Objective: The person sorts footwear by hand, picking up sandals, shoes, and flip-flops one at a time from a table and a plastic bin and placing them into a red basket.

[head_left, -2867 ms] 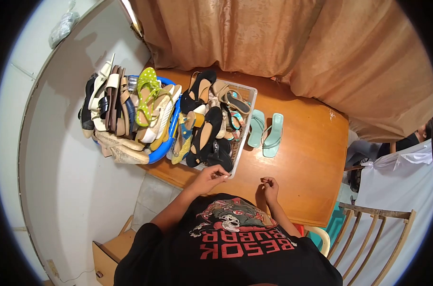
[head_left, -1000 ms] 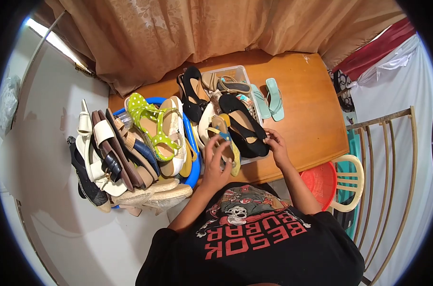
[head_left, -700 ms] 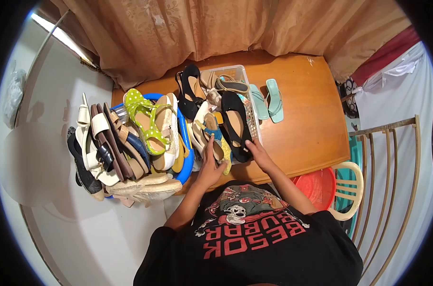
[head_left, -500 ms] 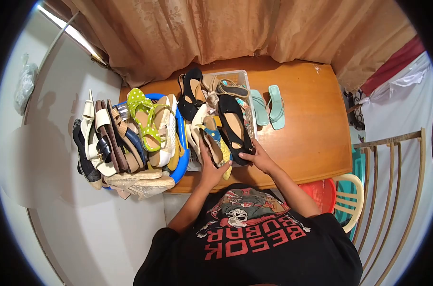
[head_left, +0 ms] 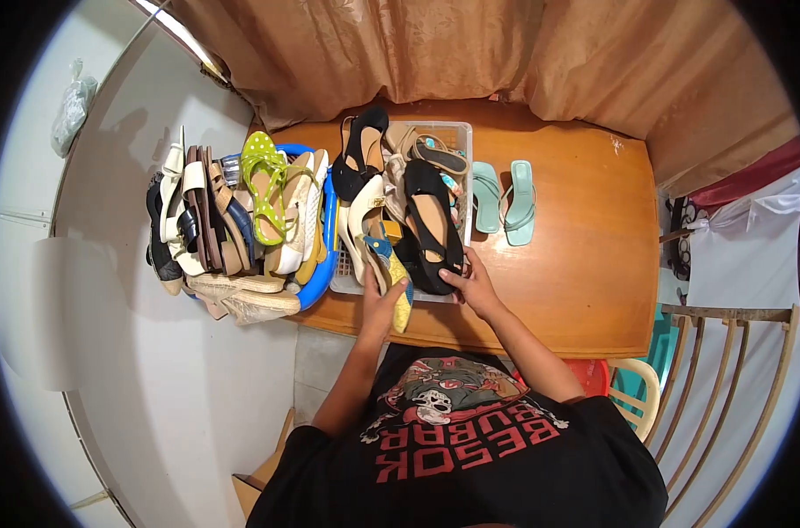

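My left hand [head_left: 383, 305] is closed on a blue and yellow shoe [head_left: 395, 265] at the near edge of the white basket [head_left: 462, 139]. A black shoe [head_left: 428, 216] lies heel-end towards me, and my right hand [head_left: 473, 286] grips its near end. Between the two are other dark shoe parts, partly hidden. A cream shoe [head_left: 359, 220] rests just left of the blue and yellow one. Farther back in the basket lie another black shoe [head_left: 365, 151] and a grey-beige sandal [head_left: 441, 158].
On the left, a blue-rimmed basket [head_left: 322, 275] is piled with shoes, a green dotted sandal [head_left: 264, 185] on top. Mint sandals [head_left: 520, 204] lie on the wooden table [head_left: 594, 238]. A red stool [head_left: 585, 374] and wooden rack [head_left: 726, 314] stand at the lower right.
The view has shifted. My left hand has drawn the blue and yellow shoe slightly left and towards me, away from the black shoe. My right hand still holds the black shoe.
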The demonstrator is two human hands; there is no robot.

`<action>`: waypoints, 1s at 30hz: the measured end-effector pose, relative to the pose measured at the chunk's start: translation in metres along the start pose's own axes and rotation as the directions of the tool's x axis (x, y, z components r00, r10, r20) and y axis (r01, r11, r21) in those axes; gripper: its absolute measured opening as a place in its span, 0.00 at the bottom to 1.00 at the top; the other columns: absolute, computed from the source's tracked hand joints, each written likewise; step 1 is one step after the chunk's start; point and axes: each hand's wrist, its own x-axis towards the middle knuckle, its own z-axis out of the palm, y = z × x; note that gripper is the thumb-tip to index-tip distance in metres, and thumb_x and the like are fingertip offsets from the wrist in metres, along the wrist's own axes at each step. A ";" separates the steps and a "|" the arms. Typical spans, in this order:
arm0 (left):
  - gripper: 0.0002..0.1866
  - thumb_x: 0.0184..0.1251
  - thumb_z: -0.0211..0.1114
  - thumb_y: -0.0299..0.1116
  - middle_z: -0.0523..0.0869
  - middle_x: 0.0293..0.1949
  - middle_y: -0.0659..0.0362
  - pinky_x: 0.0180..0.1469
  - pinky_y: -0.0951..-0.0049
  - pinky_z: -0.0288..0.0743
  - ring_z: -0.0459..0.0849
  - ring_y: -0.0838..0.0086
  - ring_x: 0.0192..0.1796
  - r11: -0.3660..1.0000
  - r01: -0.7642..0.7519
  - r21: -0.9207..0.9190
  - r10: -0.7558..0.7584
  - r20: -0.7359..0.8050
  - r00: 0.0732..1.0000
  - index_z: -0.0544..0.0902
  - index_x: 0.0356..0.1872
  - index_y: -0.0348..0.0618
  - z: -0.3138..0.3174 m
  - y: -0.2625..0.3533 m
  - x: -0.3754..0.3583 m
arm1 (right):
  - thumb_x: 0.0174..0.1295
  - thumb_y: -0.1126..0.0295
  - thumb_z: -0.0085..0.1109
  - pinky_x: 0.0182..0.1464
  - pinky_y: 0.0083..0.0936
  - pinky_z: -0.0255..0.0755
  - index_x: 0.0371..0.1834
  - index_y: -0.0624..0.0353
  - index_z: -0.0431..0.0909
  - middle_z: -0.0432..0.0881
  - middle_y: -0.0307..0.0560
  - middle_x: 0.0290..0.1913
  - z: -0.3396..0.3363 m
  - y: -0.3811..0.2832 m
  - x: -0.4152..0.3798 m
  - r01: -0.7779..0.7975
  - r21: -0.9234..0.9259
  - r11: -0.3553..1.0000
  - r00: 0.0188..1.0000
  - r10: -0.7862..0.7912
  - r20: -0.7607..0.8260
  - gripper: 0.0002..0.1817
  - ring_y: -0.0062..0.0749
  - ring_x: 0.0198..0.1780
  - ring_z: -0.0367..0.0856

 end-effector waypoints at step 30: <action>0.22 0.72 0.59 0.33 0.80 0.53 0.58 0.59 0.72 0.71 0.78 0.75 0.54 0.976 -0.009 0.215 -0.114 0.550 0.828 0.70 0.62 0.35 -0.027 0.049 0.050 | 0.42 0.84 0.51 0.49 0.22 0.70 0.80 0.46 0.47 0.57 0.45 0.64 0.028 -0.043 -0.033 0.180 -0.407 0.896 0.977 -0.115 0.178 0.54 0.28 0.45 0.69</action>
